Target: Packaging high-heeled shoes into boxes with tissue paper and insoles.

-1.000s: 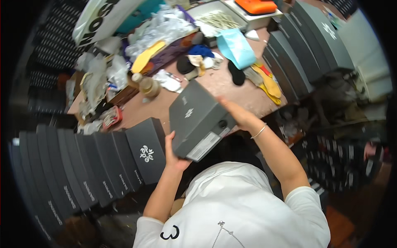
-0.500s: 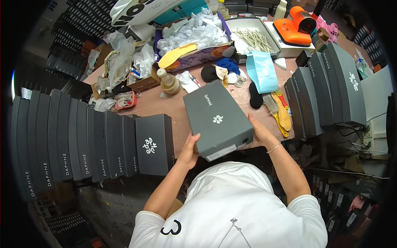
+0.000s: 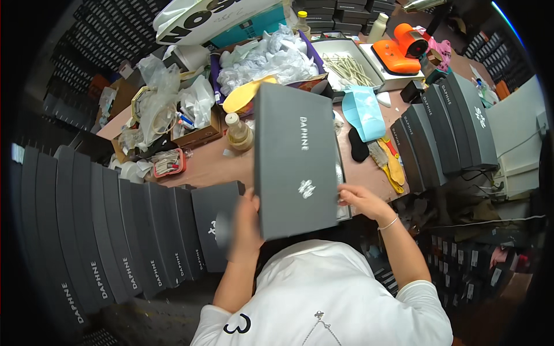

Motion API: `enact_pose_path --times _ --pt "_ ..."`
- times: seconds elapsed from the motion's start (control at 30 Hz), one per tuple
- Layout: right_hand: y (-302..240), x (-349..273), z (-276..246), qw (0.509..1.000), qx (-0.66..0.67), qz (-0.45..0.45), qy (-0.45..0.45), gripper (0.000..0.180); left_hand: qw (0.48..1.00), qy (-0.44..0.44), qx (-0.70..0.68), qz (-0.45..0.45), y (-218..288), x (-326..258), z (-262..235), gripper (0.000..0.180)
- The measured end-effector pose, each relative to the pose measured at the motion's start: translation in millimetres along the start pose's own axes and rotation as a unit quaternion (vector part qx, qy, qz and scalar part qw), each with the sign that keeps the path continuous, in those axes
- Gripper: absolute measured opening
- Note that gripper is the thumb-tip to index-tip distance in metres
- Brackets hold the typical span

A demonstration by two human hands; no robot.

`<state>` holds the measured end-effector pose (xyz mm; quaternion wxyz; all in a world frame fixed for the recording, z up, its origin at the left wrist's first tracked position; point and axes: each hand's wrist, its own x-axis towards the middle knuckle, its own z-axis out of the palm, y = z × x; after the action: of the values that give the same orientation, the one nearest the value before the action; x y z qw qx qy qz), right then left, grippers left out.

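I hold a dark grey shoe box (image 3: pixel 294 158) with a white emblem on its lid, in front of my chest and above the brown table's (image 3: pixel 213 164) near edge. My left hand (image 3: pixel 245 222) grips its lower left corner and looks blurred. At the lid's right edge my right hand (image 3: pixel 360 199) holds on, a thin bracelet on the wrist. The lid seems slightly raised off the base on the right side. Just left of the box stands a row of several matching grey boxes (image 3: pixel 133 230) on edge.
A second row of grey boxes (image 3: pixel 444 124) stands on the right. On the table lie a small bottle (image 3: pixel 238 131), a purple bin of white tissue paper (image 3: pixel 268 57), yellow insoles (image 3: pixel 394 167), a light blue bag (image 3: pixel 363 112), an orange device (image 3: pixel 404 49) and plastic bags (image 3: pixel 161 98).
The box has swung from tilted across my chest to nearly lengthwise, its far end pointing away from me. My left hand has slid to its lower left corner.
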<state>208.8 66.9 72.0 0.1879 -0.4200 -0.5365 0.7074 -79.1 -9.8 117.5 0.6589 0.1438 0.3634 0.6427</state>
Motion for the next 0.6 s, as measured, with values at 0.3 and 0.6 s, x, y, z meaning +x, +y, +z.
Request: enact_pose_path --times 0.3,0.6 --pt "56 44 8 0.839 -0.453 -0.129 0.272 0.037 0.656 0.066 0.745 0.103 14 -89 -94 0.02" --pt "43 139 -20 0.733 -0.648 0.06 0.197 0.021 0.716 -0.142 0.661 0.173 -33 16 -16 0.044"
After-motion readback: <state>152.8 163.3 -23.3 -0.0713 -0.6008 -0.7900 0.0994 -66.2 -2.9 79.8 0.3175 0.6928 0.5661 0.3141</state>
